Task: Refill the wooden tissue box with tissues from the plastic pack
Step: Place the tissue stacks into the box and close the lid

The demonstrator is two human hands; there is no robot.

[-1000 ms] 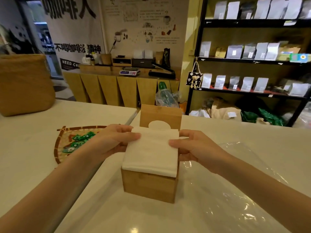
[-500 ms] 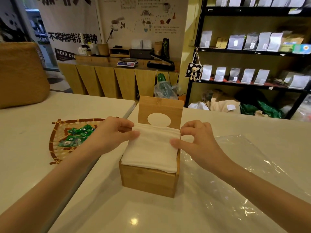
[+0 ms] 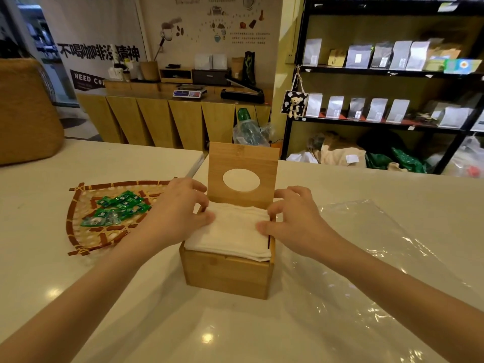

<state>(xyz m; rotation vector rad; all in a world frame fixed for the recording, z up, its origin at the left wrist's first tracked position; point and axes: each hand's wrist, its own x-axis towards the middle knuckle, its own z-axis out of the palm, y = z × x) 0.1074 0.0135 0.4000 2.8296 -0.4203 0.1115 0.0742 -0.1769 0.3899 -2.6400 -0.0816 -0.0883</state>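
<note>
A square wooden tissue box (image 3: 227, 274) stands on the white counter, its lid (image 3: 242, 155) with an oval hole raised upright at the back. A white tissue stack (image 3: 233, 233) lies in the box, its top just above the rim. My left hand (image 3: 178, 213) rests on the stack's left edge, thumb on top and fingers curled at the box's left side. My right hand (image 3: 293, 218) is at the right edge, thumb on the tissues and fingers bent over the rim. The clear plastic pack (image 3: 379, 260) lies flat and empty to the right.
A woven bamboo tray (image 3: 78, 231) with green sachets (image 3: 115, 210) lies to the left of the box. A large woven basket (image 3: 26, 113) sits at the far left. Behind the counter are a wooden cabinet and black shelves with pouches.
The tissue stack has sunk lower into the box. Both hands moved from gripping its sides to pressing along its edges at the rim.
</note>
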